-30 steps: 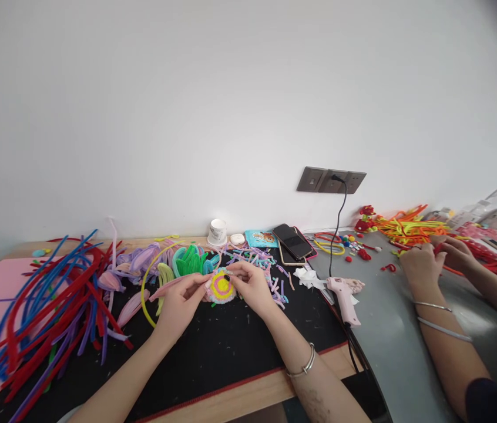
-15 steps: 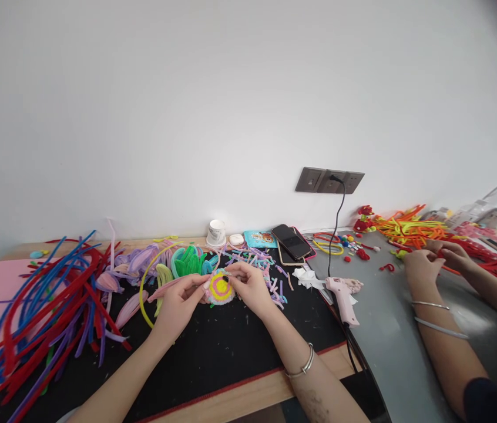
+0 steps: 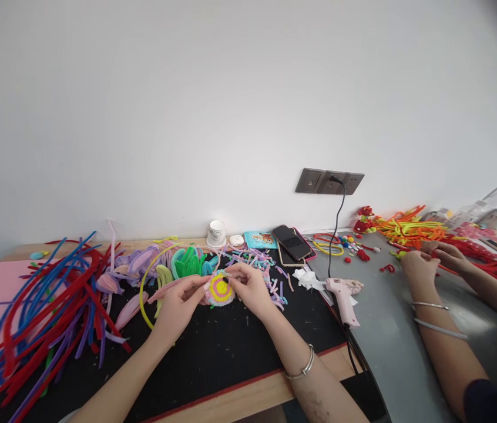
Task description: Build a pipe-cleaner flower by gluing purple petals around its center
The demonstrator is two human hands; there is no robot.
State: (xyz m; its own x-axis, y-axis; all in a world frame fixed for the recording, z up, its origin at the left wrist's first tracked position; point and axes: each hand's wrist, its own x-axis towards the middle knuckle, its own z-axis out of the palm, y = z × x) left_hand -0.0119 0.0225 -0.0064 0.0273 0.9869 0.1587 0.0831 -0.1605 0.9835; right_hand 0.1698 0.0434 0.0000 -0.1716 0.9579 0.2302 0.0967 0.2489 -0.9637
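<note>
Between my hands, above the black mat (image 3: 231, 352), is a round fuzzy disc of coiled pipe cleaner (image 3: 220, 291), yellow in the middle with pink, yellow and pale rings. My left hand (image 3: 182, 302) pinches its left edge. At the upper right edge, the fingers of my right hand (image 3: 248, 288) are closed by a small black piece (image 3: 225, 281) that lies against the disc. Whether the right fingertips grip the black piece or the disc's rim is hard to see. Behind the disc lie green looped pipe cleaners (image 3: 189, 262) and many short pastel cut pieces (image 3: 270, 267).
Red, blue and purple pipe cleaners (image 3: 59, 311) heap at the left. A paper cup (image 3: 217, 233) and phone (image 3: 292, 242) stand by the wall. A pink glue gun (image 3: 343, 301) with a cord lies right. A co-worker's hands (image 3: 433, 261) work at the grey table (image 3: 389, 317).
My hands and the disc stay nearly where they were. The co-worker's hands have shifted slightly.
</note>
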